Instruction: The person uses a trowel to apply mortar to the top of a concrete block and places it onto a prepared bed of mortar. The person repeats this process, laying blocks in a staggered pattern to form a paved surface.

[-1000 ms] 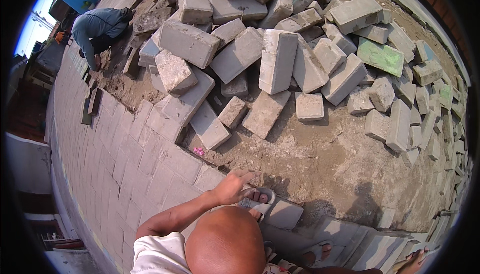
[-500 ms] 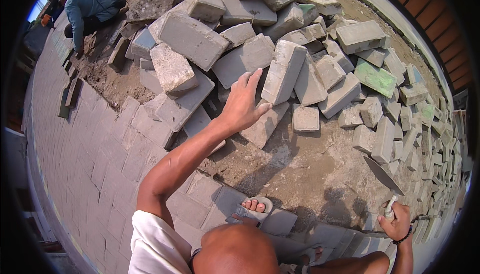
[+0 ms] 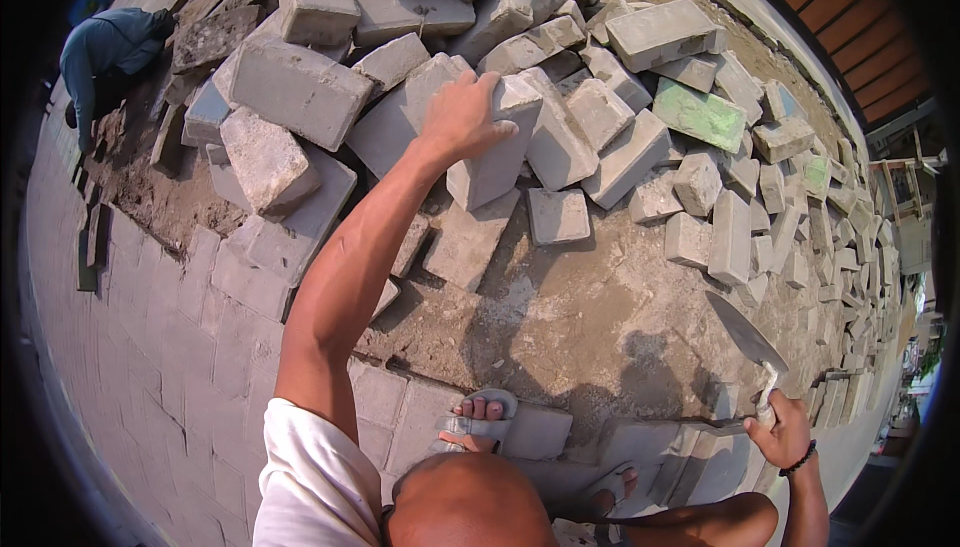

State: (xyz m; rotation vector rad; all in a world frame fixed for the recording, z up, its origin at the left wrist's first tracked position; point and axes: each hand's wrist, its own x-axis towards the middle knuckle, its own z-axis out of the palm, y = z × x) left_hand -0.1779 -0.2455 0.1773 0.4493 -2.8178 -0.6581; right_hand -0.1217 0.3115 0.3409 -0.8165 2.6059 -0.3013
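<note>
My left hand (image 3: pixel 460 119) reaches into a heap of grey blocks and grips the upper end of a concrete paving block (image 3: pixel 487 169). Its fingers lie over the top edge, with the thumb on the near face. This block leans upright against others in the pile. At the lower right, my right hand (image 3: pixel 783 435) is closed round the pale handle of a trowel (image 3: pixel 742 331). The trowel's pointed metal blade is directed up and left, over the sandy ground.
Loose blocks spread far to the right, among them a green-stained block (image 3: pixel 698 115). Laid paving (image 3: pixel 190 377) covers the left side. Bare sandy soil (image 3: pixel 590 307) lies between my feet and the heap. A person in blue (image 3: pixel 112 52) crouches at the far left.
My left hand has gone from open above the heap to gripping the paving block, whose top now tips slightly left. The view has shifted; the trowel stays in my right hand.
</note>
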